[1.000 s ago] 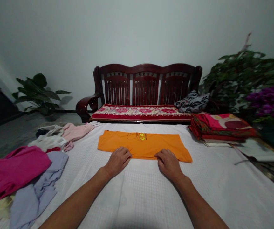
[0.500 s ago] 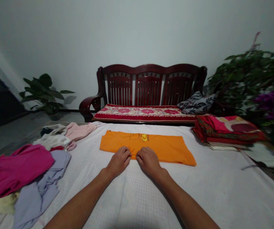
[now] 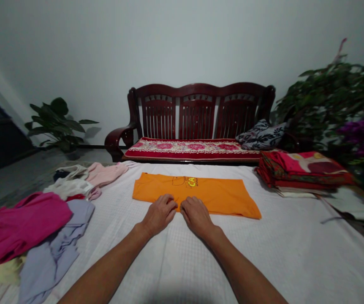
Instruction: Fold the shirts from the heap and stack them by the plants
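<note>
An orange T-shirt [image 3: 226, 196] with a line drawing and yellow letters lies folded into a long strip, crosswise in front of me. My left hand [image 3: 161, 213] has its fingers curled and pinched at the shirt's near edge, left of the middle. Close beside it, my right hand [image 3: 196, 213] pinches the same edge with bent fingers. A small gap separates the two hands. Both palms face down, and the fingertips are partly hidden under the knuckles.
A white cloth [image 3: 296, 249] covers the table. Loose clothes, among them a magenta top [image 3: 26, 223] and a lavender garment [image 3: 52, 253], lie at left. A folded red stack [image 3: 302, 173] stands at right. Behind are a wooden bench [image 3: 197, 114] and plants [image 3: 58, 122].
Both hands stay at the shirt's near edge, with only a slight shift of the fingers. The shirt lies almost exactly as before.
</note>
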A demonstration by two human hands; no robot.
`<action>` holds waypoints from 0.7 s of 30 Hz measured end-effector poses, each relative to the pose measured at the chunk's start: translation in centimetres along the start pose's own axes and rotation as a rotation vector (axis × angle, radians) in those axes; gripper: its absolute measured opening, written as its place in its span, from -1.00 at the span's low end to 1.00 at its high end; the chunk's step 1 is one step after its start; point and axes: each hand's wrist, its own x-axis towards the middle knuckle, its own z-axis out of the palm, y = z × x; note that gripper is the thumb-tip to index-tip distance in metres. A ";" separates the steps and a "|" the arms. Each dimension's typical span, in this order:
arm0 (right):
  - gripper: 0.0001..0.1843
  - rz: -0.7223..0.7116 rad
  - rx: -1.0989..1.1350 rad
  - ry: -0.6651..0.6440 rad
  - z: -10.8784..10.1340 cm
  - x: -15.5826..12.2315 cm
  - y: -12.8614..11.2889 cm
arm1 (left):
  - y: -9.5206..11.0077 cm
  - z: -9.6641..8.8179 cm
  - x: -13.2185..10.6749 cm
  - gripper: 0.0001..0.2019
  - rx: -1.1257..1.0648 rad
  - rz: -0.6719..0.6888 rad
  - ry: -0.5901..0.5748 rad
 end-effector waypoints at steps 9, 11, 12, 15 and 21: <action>-0.85 0.004 0.040 0.005 -1.3 -2.7 1.9 | 0.1 -0.2 0.0 -0.90 0.076 0.015 -0.038; -0.85 0.028 0.106 0.011 -2.1 -3.8 3.7 | 0.2 -0.3 0.0 -0.91 0.092 0.032 -0.023; -0.85 0.061 0.136 0.024 -2.6 -4.5 4.9 | 0.3 -0.3 0.0 -0.91 0.106 0.046 -0.012; -0.85 0.245 0.175 0.116 -4.1 -6.4 9.0 | 0.6 -0.4 0.1 -0.90 0.142 0.123 0.023; -0.70 0.416 0.069 0.112 -5.9 -10.0 14.8 | 1.0 0.5 0.5 -0.79 0.042 0.233 -0.033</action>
